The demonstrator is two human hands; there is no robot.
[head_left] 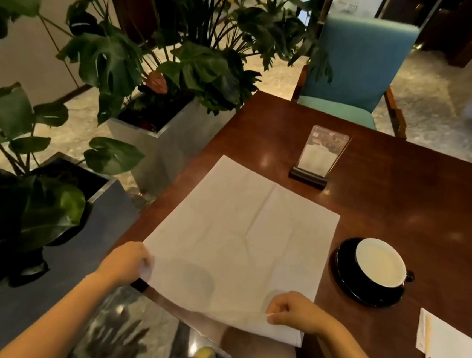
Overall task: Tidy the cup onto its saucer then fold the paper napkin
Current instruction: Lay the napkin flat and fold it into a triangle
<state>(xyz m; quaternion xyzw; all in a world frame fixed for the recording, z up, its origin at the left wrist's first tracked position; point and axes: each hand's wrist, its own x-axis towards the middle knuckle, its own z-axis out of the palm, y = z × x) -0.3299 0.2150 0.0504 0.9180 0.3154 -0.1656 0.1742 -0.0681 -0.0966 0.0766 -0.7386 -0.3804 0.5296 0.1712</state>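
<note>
Head view: both my hands pinch the near edge of the unfolded napkin point(241, 236).
My left hand point(125, 260) grips its near left corner, my right hand point(294, 312) its near right corner, lifting that edge off the table point(398, 198). Right of the napkin, the cup point(380, 263) sits on its saucer point(362, 292).

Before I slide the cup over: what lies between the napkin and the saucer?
Only bare table separates the napkin from the saucer, per the head view.
</note>
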